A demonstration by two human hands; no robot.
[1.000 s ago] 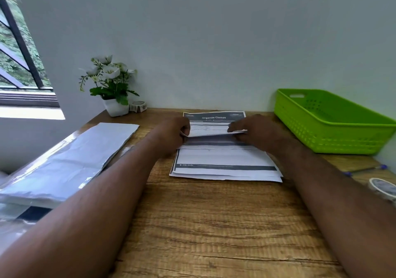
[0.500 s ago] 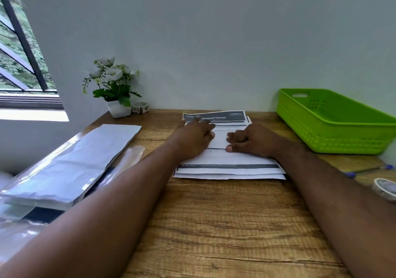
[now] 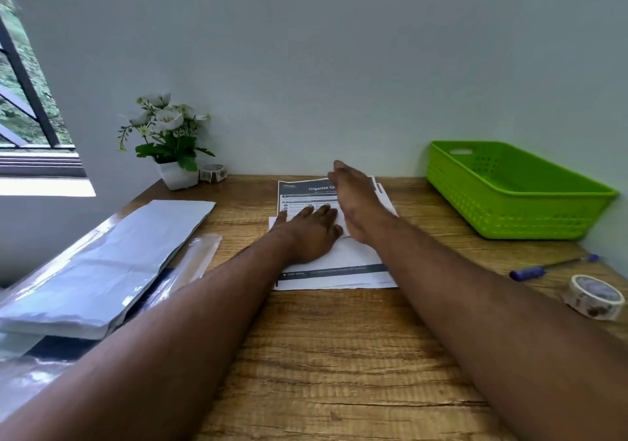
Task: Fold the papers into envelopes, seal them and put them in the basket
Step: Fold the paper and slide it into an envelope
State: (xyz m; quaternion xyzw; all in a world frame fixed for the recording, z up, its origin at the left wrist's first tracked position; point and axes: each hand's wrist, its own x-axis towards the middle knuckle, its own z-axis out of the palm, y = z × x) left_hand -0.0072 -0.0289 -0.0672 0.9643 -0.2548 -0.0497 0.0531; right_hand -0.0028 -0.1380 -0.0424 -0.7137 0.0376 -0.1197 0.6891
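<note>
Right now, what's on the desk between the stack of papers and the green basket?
Nothing: the head view shows only bare wooden desk between the papers and the green basket.

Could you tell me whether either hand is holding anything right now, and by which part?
Nothing is gripped. The left hand lies flat on the folded paper; the right hand runs open along it, fingers straight.

One wide-angle camera, worn on the person's head, looks forward and down across the wooden table (image 3: 339, 355) toward the wall. Both forearms reach in from the bottom corners; the far table edge crosses mid-frame. Edges bend slightly.
</note>
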